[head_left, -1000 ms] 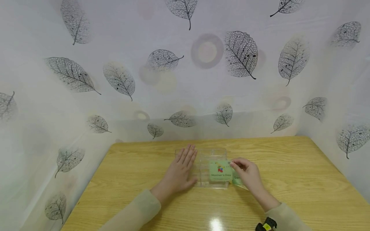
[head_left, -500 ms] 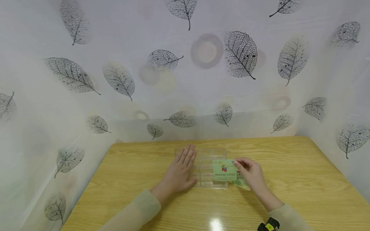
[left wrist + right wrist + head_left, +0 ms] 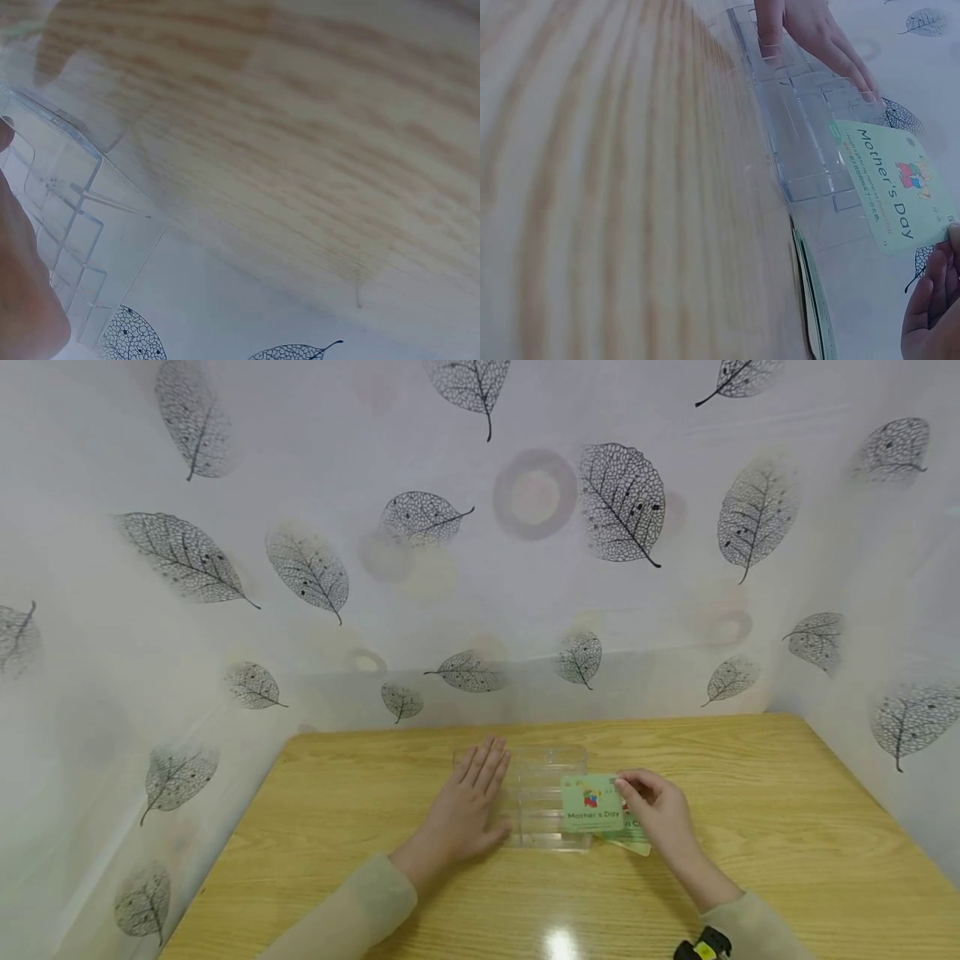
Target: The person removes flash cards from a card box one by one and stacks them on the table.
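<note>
A green card [image 3: 587, 806] printed "Mother's Day" is pinched at its upper right corner by my right hand [image 3: 660, 817]. The card is raised, its left part in front of the right end of a clear plastic stepped rack [image 3: 535, 818]. Behind and below it, more green cards [image 3: 633, 837] lie on the table beside the rack, partly hidden; the right wrist view shows this small stack [image 3: 811, 292] edge-on. My left hand [image 3: 465, 806] rests on the left part of the rack with straight fingers. In the left wrist view the rack's steps [image 3: 82, 232] show beside that hand [image 3: 26, 277].
The wooden table [image 3: 337, 827] stretches out on both sides of the rack. A pale sheet with leaf prints [image 3: 465, 602] hangs behind the table and along its sides. A dark watch or band [image 3: 703, 945] is on the right wrist.
My right hand has moved a little to the right with the Mother's Day card, uncovering more of the rack. The left hand stays in place.
</note>
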A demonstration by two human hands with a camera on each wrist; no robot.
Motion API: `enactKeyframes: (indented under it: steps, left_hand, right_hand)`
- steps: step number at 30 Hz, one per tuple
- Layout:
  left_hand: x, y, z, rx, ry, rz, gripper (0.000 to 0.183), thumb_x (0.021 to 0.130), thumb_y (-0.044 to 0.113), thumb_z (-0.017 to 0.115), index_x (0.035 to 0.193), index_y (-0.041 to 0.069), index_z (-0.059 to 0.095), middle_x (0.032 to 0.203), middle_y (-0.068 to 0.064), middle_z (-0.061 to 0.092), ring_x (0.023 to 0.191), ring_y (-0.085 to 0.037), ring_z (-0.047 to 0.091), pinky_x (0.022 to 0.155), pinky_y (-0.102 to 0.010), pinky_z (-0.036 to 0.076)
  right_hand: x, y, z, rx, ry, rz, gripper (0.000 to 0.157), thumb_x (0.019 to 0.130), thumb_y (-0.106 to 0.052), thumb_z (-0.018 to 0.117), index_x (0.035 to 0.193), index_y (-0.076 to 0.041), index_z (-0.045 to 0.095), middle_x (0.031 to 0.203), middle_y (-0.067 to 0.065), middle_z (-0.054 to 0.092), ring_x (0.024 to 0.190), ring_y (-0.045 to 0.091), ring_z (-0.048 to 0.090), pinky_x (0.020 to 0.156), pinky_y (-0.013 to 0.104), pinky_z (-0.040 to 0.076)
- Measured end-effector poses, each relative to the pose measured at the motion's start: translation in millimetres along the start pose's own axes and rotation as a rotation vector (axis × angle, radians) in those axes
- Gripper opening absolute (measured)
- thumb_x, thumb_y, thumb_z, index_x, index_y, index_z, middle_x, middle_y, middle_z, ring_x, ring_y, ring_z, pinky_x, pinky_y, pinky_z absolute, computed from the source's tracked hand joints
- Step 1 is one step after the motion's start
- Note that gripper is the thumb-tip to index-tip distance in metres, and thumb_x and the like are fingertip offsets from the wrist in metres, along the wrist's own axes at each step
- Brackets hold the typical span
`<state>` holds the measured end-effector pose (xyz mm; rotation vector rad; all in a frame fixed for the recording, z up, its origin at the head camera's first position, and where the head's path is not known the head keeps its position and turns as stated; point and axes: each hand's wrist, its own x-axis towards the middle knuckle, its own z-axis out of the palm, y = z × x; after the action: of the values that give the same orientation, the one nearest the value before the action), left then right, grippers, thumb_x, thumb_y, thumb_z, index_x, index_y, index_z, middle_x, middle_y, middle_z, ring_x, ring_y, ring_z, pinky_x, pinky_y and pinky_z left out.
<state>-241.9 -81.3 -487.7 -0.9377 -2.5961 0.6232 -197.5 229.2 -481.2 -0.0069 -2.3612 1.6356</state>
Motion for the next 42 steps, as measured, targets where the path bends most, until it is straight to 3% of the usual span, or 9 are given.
enactKeyframes:
  steps: [8,17,27,42]
  left_hand:
    - [-0.2,0.3,-1.1,-0.008,0.002,-0.002,0.103,0.102,0.077,0.034,0.170,0.002,0.016,0.179,-0.019,0.007,0.167,-0.034,0.011,0.138,-0.043,0.016]
    - [-0.2,0.9,-2.2,-0.008,0.002,-0.005,0.103,0.102,0.076,0.036,0.169,0.002,0.016,0.179,-0.019,0.007,0.167,-0.034,0.012,0.138,-0.044,0.016]
    - [-1.6,0.7,-1.7,-0.074,0.017,-0.005,0.104,0.100,0.075,0.042,0.169,0.001,0.017,0.179,-0.020,0.007,0.167,-0.034,0.010,0.138,-0.044,0.015]
    - [-1.1,-0.1,-2.6,-0.052,-0.001,-0.001,0.104,0.101,0.075,0.040,0.169,0.001,0.015,0.179,-0.019,0.006,0.168,-0.034,0.011,0.138,-0.044,0.015]
  right_hand:
    - [-1,6,-6.3,-0.005,0.020,-0.054,0.016,0.102,-0.005,0.069,0.111,0.007,0.075,0.094,-0.011,0.073,0.077,-0.003,0.059,0.065,0.015,0.054]
    - [-1,7,-13.8,-0.016,0.032,-0.035,0.017,0.102,-0.006,0.070,0.111,0.007,0.075,0.095,-0.009,0.074,0.079,-0.006,0.058,0.067,0.014,0.054]
    - [-4,14,-25.8,-0.040,0.039,-0.048,0.019,0.103,-0.007,0.069,0.115,0.006,0.075,0.089,-0.027,0.066,0.078,-0.006,0.058,0.065,0.015,0.053]
    - [-2,21,-37.9,-0.095,0.042,0.021,0.024,0.104,-0.010,0.068,0.118,0.009,0.073,0.089,-0.027,0.064,0.079,-0.008,0.057,0.067,0.013,0.053]
